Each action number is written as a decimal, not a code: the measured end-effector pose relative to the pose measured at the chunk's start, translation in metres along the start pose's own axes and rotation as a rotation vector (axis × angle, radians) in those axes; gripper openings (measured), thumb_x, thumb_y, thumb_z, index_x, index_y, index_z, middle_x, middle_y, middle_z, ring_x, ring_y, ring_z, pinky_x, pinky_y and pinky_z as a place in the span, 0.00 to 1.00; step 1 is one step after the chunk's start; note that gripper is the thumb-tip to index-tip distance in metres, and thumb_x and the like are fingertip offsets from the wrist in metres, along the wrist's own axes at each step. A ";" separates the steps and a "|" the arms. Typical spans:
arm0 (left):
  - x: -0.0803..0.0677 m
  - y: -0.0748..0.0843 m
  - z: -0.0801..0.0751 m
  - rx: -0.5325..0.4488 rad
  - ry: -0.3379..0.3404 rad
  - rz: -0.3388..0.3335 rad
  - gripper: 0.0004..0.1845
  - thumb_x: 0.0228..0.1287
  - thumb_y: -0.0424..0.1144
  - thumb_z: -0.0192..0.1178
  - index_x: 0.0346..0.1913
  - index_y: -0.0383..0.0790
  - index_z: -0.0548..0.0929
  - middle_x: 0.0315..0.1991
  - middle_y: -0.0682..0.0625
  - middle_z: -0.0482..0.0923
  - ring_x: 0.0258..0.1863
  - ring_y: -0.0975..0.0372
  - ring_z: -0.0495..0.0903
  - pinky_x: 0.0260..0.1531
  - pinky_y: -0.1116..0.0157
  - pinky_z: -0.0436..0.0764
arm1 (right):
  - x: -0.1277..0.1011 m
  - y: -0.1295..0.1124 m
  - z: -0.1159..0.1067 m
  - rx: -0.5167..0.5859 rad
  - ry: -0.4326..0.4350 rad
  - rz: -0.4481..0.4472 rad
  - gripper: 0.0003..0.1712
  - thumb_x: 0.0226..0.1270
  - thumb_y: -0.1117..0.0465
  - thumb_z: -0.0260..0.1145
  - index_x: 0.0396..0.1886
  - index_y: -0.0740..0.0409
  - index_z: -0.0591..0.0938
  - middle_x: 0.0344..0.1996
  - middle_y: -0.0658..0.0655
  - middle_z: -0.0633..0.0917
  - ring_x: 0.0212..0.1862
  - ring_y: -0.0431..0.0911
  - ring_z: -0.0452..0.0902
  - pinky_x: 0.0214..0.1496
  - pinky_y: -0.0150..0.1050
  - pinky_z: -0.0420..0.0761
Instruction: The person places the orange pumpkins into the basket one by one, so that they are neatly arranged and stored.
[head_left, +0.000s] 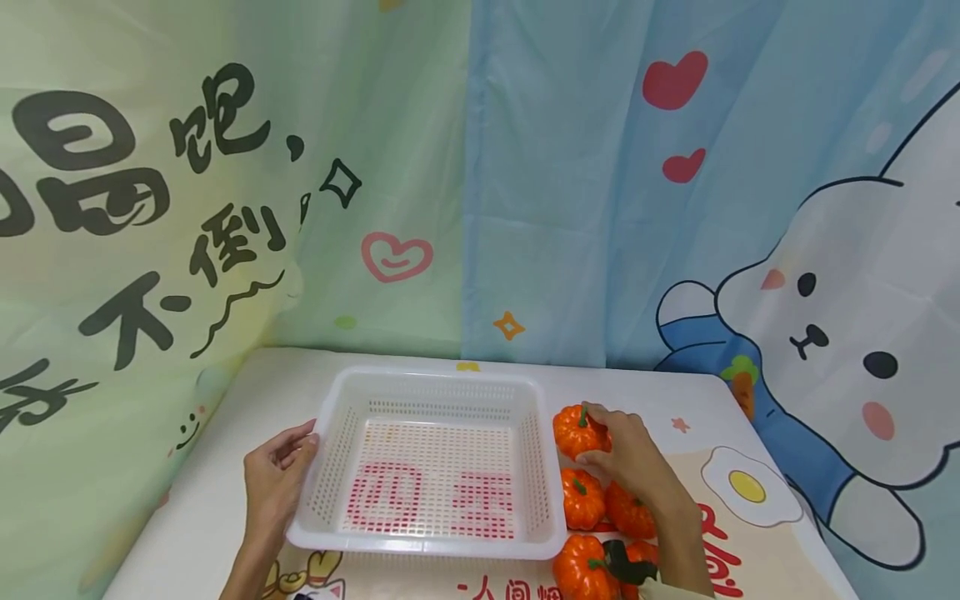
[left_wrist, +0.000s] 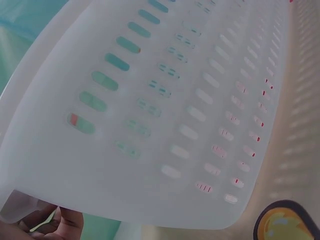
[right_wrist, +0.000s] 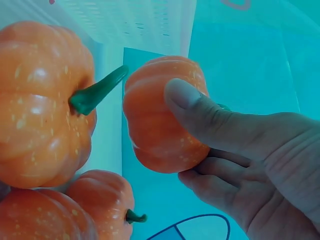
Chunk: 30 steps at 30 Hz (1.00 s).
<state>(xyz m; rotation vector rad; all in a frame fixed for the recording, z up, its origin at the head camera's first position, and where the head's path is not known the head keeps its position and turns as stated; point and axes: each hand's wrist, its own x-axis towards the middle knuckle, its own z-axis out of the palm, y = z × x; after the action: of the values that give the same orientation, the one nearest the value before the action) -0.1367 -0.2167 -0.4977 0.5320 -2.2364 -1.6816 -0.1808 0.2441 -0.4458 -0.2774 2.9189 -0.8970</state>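
A white plastic basket point(head_left: 426, 546) with slotted walls stands on the table, and my left hand point(head_left: 276, 479) pinches its left rim. In the left wrist view, the basket wall point(left_wrist: 150, 200) hides much of that hand point(left_wrist: 67, 222). To the right of the basket, my right hand point(head_left: 637, 458) grips a small orange toy pumpkin point(head_left: 573, 435) with a green stem. The right wrist view shows the thumb across this pumpkin point(right_wrist: 160, 120) and the fingers partly behind it. Several more pumpkins point(head_left: 581, 500) lie nearer to me, beside the basket's right wall.
A printed cloth point(head_left: 622, 387) covers the table, with a fried egg picture point(head_left: 750, 487) at right. Behind it hangs a green and blue curtain point(head_left: 540, 208). A dark green piece point(head_left: 628, 565) lies among the nearest pumpkins.
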 end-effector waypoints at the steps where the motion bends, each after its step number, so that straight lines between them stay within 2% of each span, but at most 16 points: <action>1: 0.000 0.000 0.000 0.001 0.000 0.000 0.17 0.81 0.37 0.63 0.66 0.35 0.87 0.54 0.35 0.88 0.34 0.71 0.84 0.37 0.78 0.84 | -0.001 0.000 0.000 0.001 -0.001 0.003 0.46 0.65 0.59 0.82 0.80 0.64 0.74 0.66 0.69 0.84 0.65 0.63 0.79 0.68 0.64 0.84; 11: 0.000 0.000 0.001 0.008 0.001 0.000 0.17 0.82 0.37 0.62 0.65 0.34 0.87 0.56 0.35 0.88 0.36 0.71 0.84 0.39 0.79 0.84 | -0.006 -0.003 -0.003 0.002 -0.017 0.029 0.45 0.67 0.61 0.81 0.80 0.68 0.73 0.71 0.73 0.80 0.71 0.70 0.75 0.70 0.66 0.81; 21: 0.002 0.000 0.000 -0.002 -0.010 0.011 0.17 0.81 0.36 0.63 0.65 0.33 0.86 0.56 0.34 0.88 0.35 0.73 0.85 0.38 0.79 0.85 | -0.015 -0.005 -0.009 0.021 -0.027 0.063 0.45 0.67 0.61 0.81 0.80 0.67 0.73 0.76 0.73 0.76 0.75 0.73 0.70 0.73 0.69 0.77; 30: 0.003 -0.001 0.000 -0.003 -0.008 0.000 0.18 0.81 0.36 0.64 0.66 0.33 0.86 0.57 0.33 0.88 0.35 0.75 0.85 0.37 0.79 0.85 | -0.021 -0.009 -0.016 -0.004 -0.001 0.033 0.45 0.66 0.61 0.82 0.79 0.69 0.73 0.72 0.73 0.80 0.71 0.69 0.77 0.71 0.67 0.79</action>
<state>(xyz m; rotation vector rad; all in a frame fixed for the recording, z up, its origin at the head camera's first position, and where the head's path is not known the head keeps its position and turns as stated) -0.1390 -0.2184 -0.4989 0.5249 -2.2393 -1.6902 -0.1612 0.2498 -0.4267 -0.2292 2.9156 -0.8867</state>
